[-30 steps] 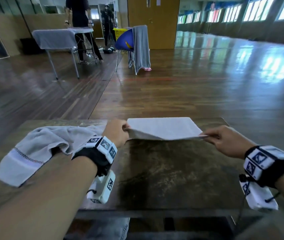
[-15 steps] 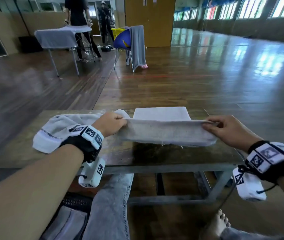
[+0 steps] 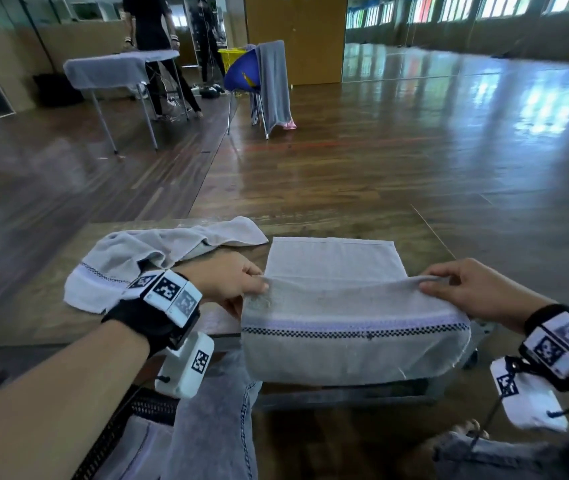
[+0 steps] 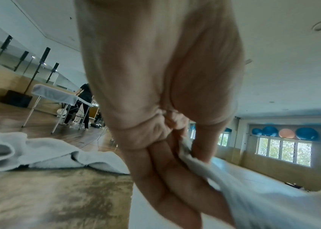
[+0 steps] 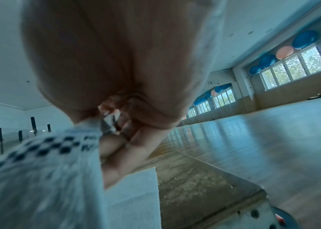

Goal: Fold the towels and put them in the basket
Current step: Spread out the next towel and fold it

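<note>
A grey towel [image 3: 348,327] with a purple stripe and a checkered band lies half on the wooden table [image 3: 51,306], its near part hanging over the front edge. My left hand [image 3: 238,289] pinches its left fold and my right hand [image 3: 449,285] pinches its right fold, both raised a little above the tabletop. The left wrist view shows fingers [image 4: 167,170] and thumb clamped on the towel's edge [image 4: 204,167]. In the right wrist view the checkered band [image 5: 44,148] runs up into my curled fingers [image 5: 128,148]. A second, crumpled towel [image 3: 144,258] lies at the table's left. A dark mesh basket [image 3: 148,410] shows below the table.
Beyond the table stretches a wide wooden floor. A person stands at a cloth-covered table [image 3: 116,69] at the back left. A blue chair [image 3: 245,74] draped with a grey towel stands beside a yellow basket [image 3: 231,57]. My knees in jeans [image 3: 213,427] are under the table.
Both hands have drawn the towel's folded edge toward me, off the table's front. The banded end now hangs over the front edge. The view has tilted down.
</note>
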